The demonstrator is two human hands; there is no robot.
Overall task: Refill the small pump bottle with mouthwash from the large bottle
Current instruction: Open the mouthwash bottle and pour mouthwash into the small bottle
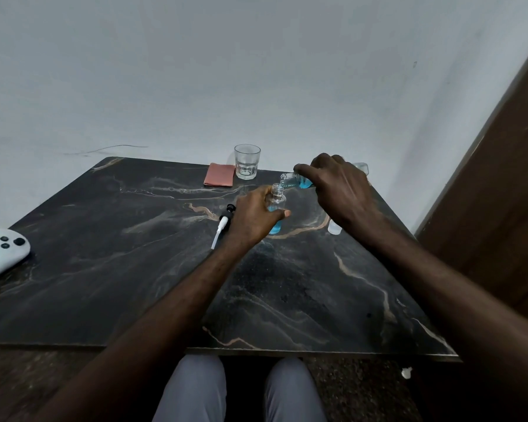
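Our left hand [256,217] grips the small bottle [277,208]; our right hand [342,190] tilts the large bottle [297,180] just above its neck; we should pour slowly.

Left hand [256,219] in closed grip, right hand [340,190] in tilted grip

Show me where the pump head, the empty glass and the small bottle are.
pump head [225,221]: head view, on its white and black body lying on the table.
empty glass [247,162]: head view, on its side wall.
small bottle [277,197]: head view, on its clear neck.

Bare forearms [171,303] — light grey trousers [192,391]
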